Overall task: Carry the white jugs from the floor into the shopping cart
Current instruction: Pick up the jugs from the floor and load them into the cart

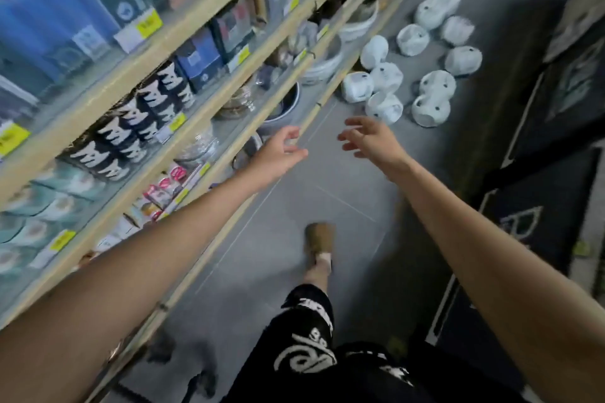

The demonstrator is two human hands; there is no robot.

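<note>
Up at about one o'clock from the two hands, I saw a bunch of round white jugs (386, 77) sitting on the grey tiled floor (327, 180). They stood close together in little groups, some touching each other. The nearest ones were just beside the bottom edge of the long wooden store shelves (170, 42). The picture was blurry, so I could not count them well.

Both bare arms were stretched out toward the jugs. The left hand (278, 149) was at about eleven o'clock from the middle of my view, in front of the lowest shelf edge. Its fingers were loosely bent and a little apart, and it held nothing. The right hand (370, 139) was near it, at about one o'clock. Its fingers were spread wide and bent a bit, and it held nothing too. Neither hand touched a jug.

At nine to eleven o'clock the shelves held black cups with white shapes (144, 121) and round white bowls (322, 64). At six o'clock from the hands I saw a foot in a brown shoe (319, 237), and below it black shorts with white swirls (307, 337). At three o'clock, black floor mats with white lines (537, 222) lay on the floor.
</note>
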